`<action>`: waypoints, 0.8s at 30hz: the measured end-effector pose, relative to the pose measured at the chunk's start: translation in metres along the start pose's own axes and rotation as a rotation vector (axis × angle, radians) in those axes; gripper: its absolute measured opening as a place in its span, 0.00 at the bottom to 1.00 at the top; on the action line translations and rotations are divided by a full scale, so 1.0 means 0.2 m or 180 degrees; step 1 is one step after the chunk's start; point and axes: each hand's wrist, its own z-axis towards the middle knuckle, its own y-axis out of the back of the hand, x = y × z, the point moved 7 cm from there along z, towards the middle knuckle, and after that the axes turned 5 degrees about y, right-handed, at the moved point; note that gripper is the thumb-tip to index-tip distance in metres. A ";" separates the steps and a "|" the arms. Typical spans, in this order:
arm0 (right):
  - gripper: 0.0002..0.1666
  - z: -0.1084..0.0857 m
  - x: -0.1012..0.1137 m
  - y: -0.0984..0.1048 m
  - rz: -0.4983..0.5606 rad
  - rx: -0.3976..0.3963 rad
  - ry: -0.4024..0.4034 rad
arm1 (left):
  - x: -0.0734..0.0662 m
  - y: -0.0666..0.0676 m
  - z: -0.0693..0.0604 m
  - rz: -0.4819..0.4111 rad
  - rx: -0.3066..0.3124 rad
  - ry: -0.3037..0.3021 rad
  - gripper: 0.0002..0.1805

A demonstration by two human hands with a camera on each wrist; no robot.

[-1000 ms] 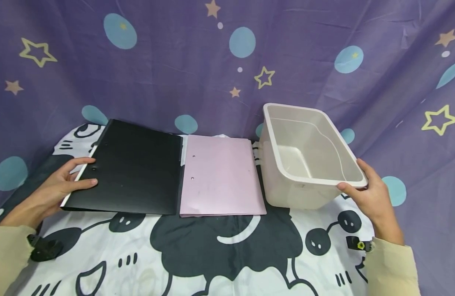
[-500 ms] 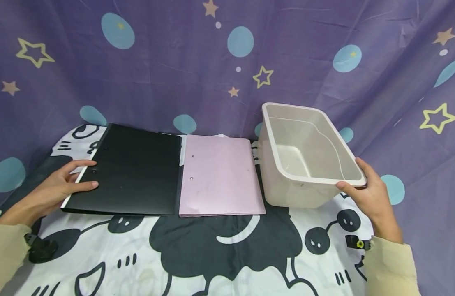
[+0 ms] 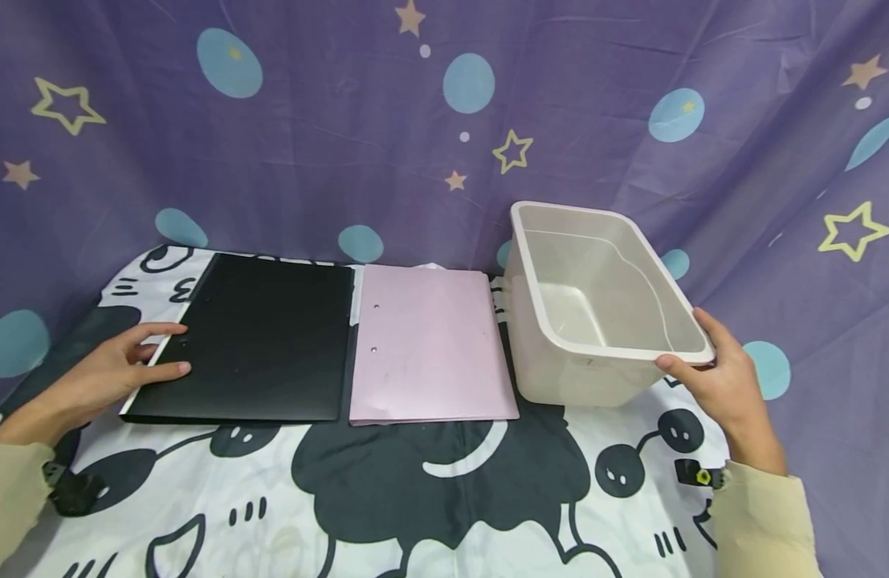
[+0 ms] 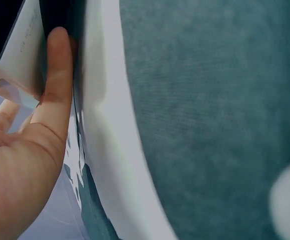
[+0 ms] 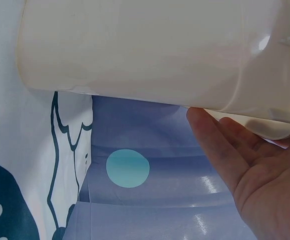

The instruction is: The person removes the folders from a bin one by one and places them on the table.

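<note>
My left hand grips the white left edge of a black file folder, which lies on the patterned cloth. In the left wrist view a digit lies along the folder's white spine, with other fingers beyond it. A pink file folder with two small rivets lies just to the right of the black one. Right of that stands a beige plastic bin, with bare inner walls and floor in view. My right hand holds its rim at the near right corner, thumb on the front side.
A white cloth with black cartoon prints covers the surface. Behind it hangs a purple curtain with stars and blue ovals, close to the far sides of the folders and bin. Small dark devices sit at both wrists.
The far side of the black folder has come down, so it lies flatter on the cloth. My left hand has sunk slightly with it. The right hand and bin stay put.
</note>
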 end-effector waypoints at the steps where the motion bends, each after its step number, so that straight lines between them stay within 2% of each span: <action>1: 0.53 0.00 0.00 0.00 0.0003 0.0006 -0.0003 | 0.00 0.00 0.00 0.0028 0.0008 -0.0002 0.56; 6: 0.54 0.00 0.00 0.00 -0.0016 0.0009 -0.0005 | 0.00 0.01 0.00 0.0092 0.0018 -0.0039 0.55; 12: 0.54 0.00 0.01 0.00 -0.0019 0.0012 -0.0006 | 0.03 0.02 0.01 0.0316 -0.0039 0.0052 0.61; 24: 0.53 0.00 0.01 0.00 -0.0062 0.0040 0.0001 | 0.05 0.03 -0.02 0.0409 -0.0062 -0.0117 0.55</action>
